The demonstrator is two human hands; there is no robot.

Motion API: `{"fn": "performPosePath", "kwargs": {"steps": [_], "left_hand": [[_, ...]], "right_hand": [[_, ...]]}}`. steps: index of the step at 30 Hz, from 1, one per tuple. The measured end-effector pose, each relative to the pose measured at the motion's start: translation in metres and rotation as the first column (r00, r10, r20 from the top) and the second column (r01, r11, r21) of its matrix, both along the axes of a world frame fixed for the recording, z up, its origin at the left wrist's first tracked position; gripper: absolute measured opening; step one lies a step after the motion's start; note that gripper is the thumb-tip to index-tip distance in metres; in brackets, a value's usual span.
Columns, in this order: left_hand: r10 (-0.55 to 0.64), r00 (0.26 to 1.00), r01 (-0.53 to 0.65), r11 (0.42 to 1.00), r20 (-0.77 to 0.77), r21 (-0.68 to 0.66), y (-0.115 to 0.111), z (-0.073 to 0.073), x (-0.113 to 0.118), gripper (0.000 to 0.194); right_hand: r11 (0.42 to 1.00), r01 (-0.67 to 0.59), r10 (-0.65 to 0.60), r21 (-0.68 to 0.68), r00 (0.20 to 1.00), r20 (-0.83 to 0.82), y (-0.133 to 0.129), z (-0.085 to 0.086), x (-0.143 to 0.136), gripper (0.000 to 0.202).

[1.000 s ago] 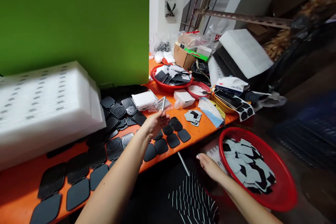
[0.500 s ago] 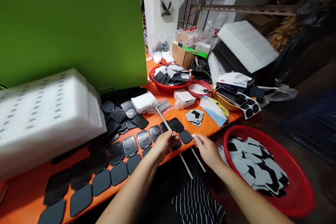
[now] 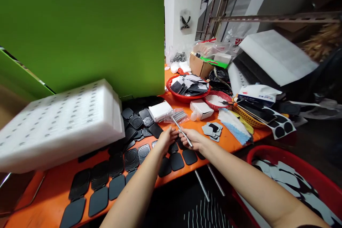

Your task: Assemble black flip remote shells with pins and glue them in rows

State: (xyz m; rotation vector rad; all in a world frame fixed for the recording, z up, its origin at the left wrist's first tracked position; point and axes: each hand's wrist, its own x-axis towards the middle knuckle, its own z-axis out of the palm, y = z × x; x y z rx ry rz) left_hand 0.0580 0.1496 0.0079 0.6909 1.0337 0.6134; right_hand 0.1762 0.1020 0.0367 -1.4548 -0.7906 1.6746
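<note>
Both hands meeting over the middle of the orange bench [image 3: 40, 199], near its front edge. Left hand [image 3: 167, 139] curled, fingertips resting at the lower part of a thin metal rod [image 3: 182, 131]; right hand [image 3: 192, 139] closed around the same rod, pinching it between thumb and fingers, the rod slanting up and away toward the clear bag of similar rods [image 3: 179, 115] lying just behind. Directly under the hands, rows of black square pads [image 3: 117, 171], some smooth-faced, some showing a ribbed grille face, laid touching one another from the front left corner up toward the white foam block [image 3: 61, 124]. Judging by the layout: many pads already set out in rows, a looser heap of them still piled against the foam block, so the laying-out looks partly done; rod not yet applied to any pad, tip clear of the pads as far as visible. Two more rods [image 3: 208, 185] poking down past the bench's front edge, below the hands. Farther back, a red bowl of cut sheets [image 3: 190, 87], a smaller red bowl of white bits [image 3: 217, 99], a small white box [image 3: 201, 108], a little stack of grey-and-black cutouts [image 3: 212, 129]. Lower right, off the bench, a large red basin [image 3: 296, 181] with grey and black cut pieces, well apart from both hands. Green board [image 3: 80, 28] standing behind everything.
</note>
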Motion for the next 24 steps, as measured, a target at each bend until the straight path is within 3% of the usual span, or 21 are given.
{"fn": "performPosePath", "kwargs": {"steps": [5, 9, 11, 13, 14, 15, 16, 18, 19, 21, 24], "left_hand": [[-0.010, 0.999, 0.014, 0.993, 0.035, -0.118, 0.018, 0.010, 0.036, 0.028], [0.026, 0.997, -0.012, 0.983, 0.076, -0.186, 0.018, 0.014, 0.044, 0.030], [0.054, 0.993, -0.031, 0.978, 0.105, -0.207, 0.019, 0.015, 0.044, 0.030], [0.087, 0.987, -0.055, 0.973, 0.134, -0.223, 0.020, 0.017, 0.046, 0.029], [0.103, 0.984, -0.067, 0.970, 0.147, -0.232, 0.021, 0.017, 0.046, 0.029], [0.118, 0.980, -0.077, 0.967, 0.159, -0.241, 0.021, 0.018, 0.047, 0.028], [0.133, 0.976, -0.087, 0.964, 0.172, -0.251, 0.021, 0.018, 0.048, 0.026], [0.161, 0.968, -0.105, 0.957, 0.193, -0.270, 0.019, 0.018, 0.048, 0.021], [0.174, 0.964, -0.113, 0.954, 0.203, -0.278, 0.017, 0.018, 0.048, 0.018], [0.193, 0.957, -0.124, 0.948, 0.218, -0.293, 0.015, 0.019, 0.047, 0.016], [0.196, 0.954, -0.120, 0.943, 0.225, -0.311, 0.013, 0.021, 0.044, 0.024]], "right_hand": [[0.978, -0.040, -0.035, 0.206, 0.937, 0.346, -0.001, -0.005, 0.009, 0.022], [0.937, -0.160, -0.032, 0.309, 0.844, 0.535, -0.011, 0.004, 0.022, 0.009], [0.879, -0.347, 0.061, 0.326, 0.761, 0.645, -0.031, 0.012, 0.026, 0.006], [0.760, -0.575, 0.141, 0.302, 0.601, 0.787, -0.064, 0.017, 0.031, 0.013], [0.725, -0.630, 0.142, 0.279, 0.532, 0.835, -0.084, 0.017, 0.034, 0.018], [0.751, -0.605, 0.110, 0.265, 0.510, 0.853, -0.105, 0.013, 0.039, 0.022], [0.825, -0.504, 0.059, 0.256, 0.527, 0.848, -0.126, 0.005, 0.046, 0.025], [0.963, -0.181, -0.060, 0.201, 0.581, 0.812, -0.161, -0.018, 0.061, 0.028], [0.990, -0.048, -0.079, 0.135, 0.603, 0.794, -0.173, -0.032, 0.068, 0.028], [0.994, 0.100, -0.102, 0.051, 0.624, 0.775, -0.182, -0.060, 0.079, 0.028], [0.985, 0.162, -0.144, 0.051, 0.633, 0.760, -0.172, -0.089, 0.083, 0.028]]}}
